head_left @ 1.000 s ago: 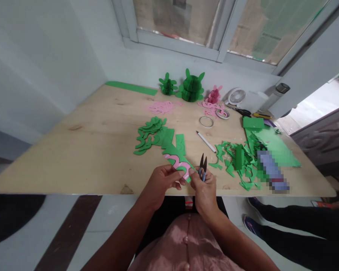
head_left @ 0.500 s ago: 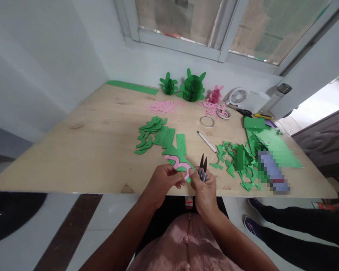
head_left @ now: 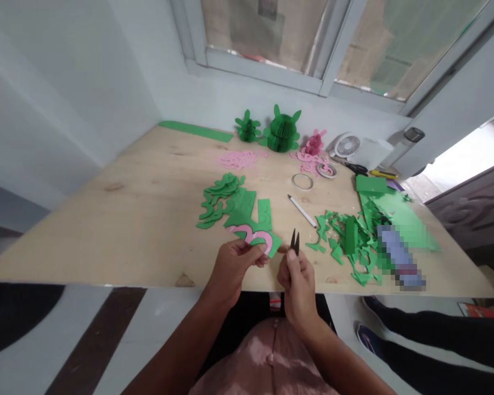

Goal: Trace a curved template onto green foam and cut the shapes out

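Left hand [head_left: 233, 270] pinches pink cutout [head_left: 267, 240] over green paper [head_left: 275, 244], above the counter's [head_left: 127, 225] near edge; right hand [head_left: 298, 277] grips small scissors [head_left: 295, 244], tips slightly apart. We'd keep layers flat, blades off fingertips. Pale wood counter, green scraps [head_left: 351, 236] toward right edge, window [head_left: 265, 33] beyond far edge.

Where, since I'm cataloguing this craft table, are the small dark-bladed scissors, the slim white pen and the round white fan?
Small dark-bladed scissors [head_left: 296, 246]: head view, on a blade.
Slim white pen [head_left: 302, 212]: head view, middle of the barrel.
Round white fan [head_left: 348, 145]: head view, centre of the grille.
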### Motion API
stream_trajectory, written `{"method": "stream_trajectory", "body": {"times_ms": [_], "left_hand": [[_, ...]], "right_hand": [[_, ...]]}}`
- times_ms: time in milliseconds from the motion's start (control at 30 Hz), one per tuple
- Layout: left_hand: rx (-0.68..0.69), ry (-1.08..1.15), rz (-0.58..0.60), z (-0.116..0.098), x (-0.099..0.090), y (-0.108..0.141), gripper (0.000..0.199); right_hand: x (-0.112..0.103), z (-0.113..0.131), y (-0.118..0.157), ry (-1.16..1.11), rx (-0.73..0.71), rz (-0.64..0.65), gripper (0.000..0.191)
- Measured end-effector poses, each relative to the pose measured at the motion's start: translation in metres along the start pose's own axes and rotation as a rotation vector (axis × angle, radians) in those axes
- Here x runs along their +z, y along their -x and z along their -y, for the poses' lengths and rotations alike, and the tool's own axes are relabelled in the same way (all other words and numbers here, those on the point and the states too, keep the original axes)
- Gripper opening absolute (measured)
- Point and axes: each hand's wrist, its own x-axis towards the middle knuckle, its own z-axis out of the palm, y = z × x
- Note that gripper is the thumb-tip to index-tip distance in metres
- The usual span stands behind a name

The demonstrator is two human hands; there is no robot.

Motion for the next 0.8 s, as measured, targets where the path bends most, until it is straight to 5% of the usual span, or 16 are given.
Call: {"method": "stream_trajectory", "body": {"times_ms": [333, 800], "left_hand": [[0.109, 0.188, -0.258, -0.011, 0.019, -0.006, 0.023], [-0.016, 0.323, -0.196, -0.014, 0.037, 0.0, 0.022]], "right_hand": [[0.011, -0.009, 0.013, 0.047, 0.052, 0.048, 0.044], [0.021, -0.017, 0.008, -0.108, 0.035, 0.081, 0.046]]}}
